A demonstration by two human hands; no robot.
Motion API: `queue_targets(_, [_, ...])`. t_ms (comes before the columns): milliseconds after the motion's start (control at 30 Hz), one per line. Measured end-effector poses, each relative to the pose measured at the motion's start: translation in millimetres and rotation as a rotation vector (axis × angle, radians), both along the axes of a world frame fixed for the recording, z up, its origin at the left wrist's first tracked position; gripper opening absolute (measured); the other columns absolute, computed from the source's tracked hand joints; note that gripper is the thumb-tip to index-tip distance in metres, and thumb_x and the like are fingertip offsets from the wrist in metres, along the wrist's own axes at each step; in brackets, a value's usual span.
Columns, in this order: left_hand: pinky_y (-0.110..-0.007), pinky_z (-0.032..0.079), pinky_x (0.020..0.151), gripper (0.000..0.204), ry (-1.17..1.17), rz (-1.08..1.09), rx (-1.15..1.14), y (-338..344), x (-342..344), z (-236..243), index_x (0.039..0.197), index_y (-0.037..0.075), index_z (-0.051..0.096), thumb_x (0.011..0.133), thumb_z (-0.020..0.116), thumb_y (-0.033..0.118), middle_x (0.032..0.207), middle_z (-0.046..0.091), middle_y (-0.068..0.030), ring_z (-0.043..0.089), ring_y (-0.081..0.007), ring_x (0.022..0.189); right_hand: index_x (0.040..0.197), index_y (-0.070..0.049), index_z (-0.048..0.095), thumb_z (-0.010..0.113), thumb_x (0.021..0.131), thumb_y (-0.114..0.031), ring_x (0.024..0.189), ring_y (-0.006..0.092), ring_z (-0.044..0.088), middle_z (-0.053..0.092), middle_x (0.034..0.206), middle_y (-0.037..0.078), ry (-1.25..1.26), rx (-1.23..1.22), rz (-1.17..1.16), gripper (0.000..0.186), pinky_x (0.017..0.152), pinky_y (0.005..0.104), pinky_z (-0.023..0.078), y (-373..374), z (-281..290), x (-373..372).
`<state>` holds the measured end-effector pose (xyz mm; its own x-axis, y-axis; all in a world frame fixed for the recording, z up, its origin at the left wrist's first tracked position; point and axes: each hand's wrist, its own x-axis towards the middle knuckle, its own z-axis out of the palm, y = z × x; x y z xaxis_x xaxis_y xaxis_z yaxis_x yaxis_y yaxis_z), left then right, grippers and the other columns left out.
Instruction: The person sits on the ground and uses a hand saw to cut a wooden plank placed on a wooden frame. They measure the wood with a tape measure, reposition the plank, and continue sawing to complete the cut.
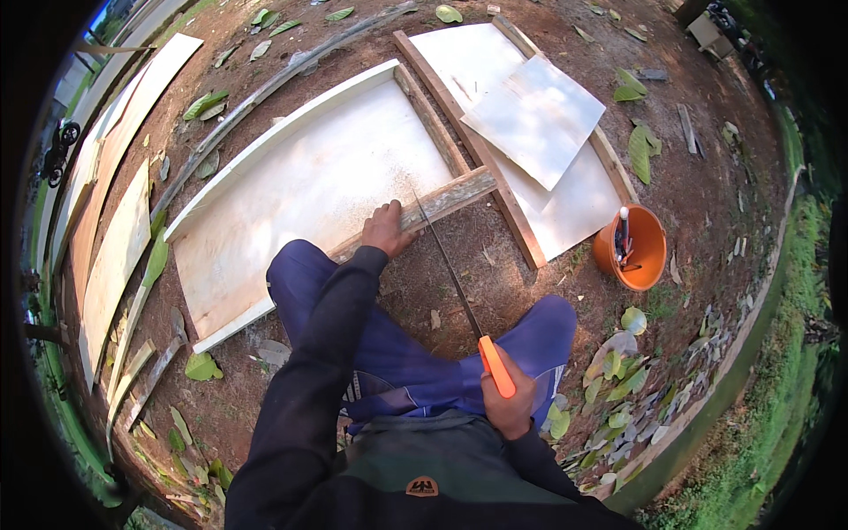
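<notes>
Brown dirt (402, 291) — left hand (387, 230) clasping plank (452, 198), right hand (510, 395) gripping saw (465, 300).

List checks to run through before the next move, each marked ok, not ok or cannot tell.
1. Bare right hand closed on the orange-handled handsaw: ok.
2. Its dark metal blade across the long grey-brown wooden strip: ok.
3. Bare left hand on the strip: ok.
4. Left fingers apart from the blade: ok, though close.
5. Blade clear of the dark-blue trousers: cannot tell.
6. Depth of cut: cannot tell.
</notes>
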<state>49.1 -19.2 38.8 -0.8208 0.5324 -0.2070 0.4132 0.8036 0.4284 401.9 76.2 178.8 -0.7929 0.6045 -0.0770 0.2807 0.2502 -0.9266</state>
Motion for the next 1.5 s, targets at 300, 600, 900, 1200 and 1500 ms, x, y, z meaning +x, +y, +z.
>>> queue_targets(300, [-0.052,0.05,0.099,0.057,0.05,-0.034,-0.135,2.8,-1.0,-20.3,0.117,0.001,0.057,0.084,0.081,0.041,0.12,0.065,-0.021,0.062,-0.0398,0.118,0.134,0.004,0.065,0.067,0.087,-0.002,0.084,0.0214,0.075,0.076,0.101,0.021,-0.055,-0.012,0.063,0.048,0.076,0.0339,0.058,17.7,-4.2,-6.5])
queue_targets(600, [-0.05,0.052,0.095,0.049,0.058,-0.008,-0.179,5.2,-6.3,-30.8,0.115,0.0,0.059,0.087,0.077,0.036,0.115,0.068,-0.0229,0.066,-0.0395,0.112,0.137,0.003,0.063,0.067,0.087,-0.002,0.082,0.022,0.075,0.075,0.099,0.021,-0.122,0.02,0.102,0.05,0.075,0.0354,0.059,5.5,15.8,-18.3])
queue_targets(900, [-0.052,0.052,0.096,0.045,0.066,-0.01,-0.185,2.3,-4.3,-33.3,0.116,-0.001,0.058,0.085,0.075,0.028,0.116,0.068,-0.0231,0.066,-0.0402,0.114,0.137,0.001,0.064,0.065,0.088,-0.004,0.076,0.0241,0.074,0.074,0.09,0.018,-0.206,-0.031,0.118,0.049,0.073,0.0363,0.058,12.6,32.5,-68.5])
queue_targets(1200, [-0.051,0.053,0.094,0.048,0.076,-0.02,-0.189,3.4,-4.4,-27.6,0.113,-0.001,0.057,0.084,0.078,0.03,0.113,0.067,-0.0236,0.066,-0.0405,0.109,0.135,0.004,0.064,0.065,0.083,0.0,0.075,0.0319,0.075,0.074,0.096,0.024,-0.135,-0.026,0.126,0.052,0.073,0.0354,0.058,21.0,36.9,-19.3])
queue_targets(1500, [-0.052,0.052,0.095,0.055,0.07,-0.026,-0.195,-2.8,-5.6,-32.0,0.115,0.0,0.056,0.083,0.082,0.035,0.114,0.066,-0.0204,0.065,-0.0384,0.112,0.136,-0.001,0.064,0.064,0.084,-0.004,0.08,0.0416,0.073,0.071,0.091,0.027,-0.175,-0.061,0.104,0.052,0.07,0.042,0.057,16.5,-5.1,-99.4])
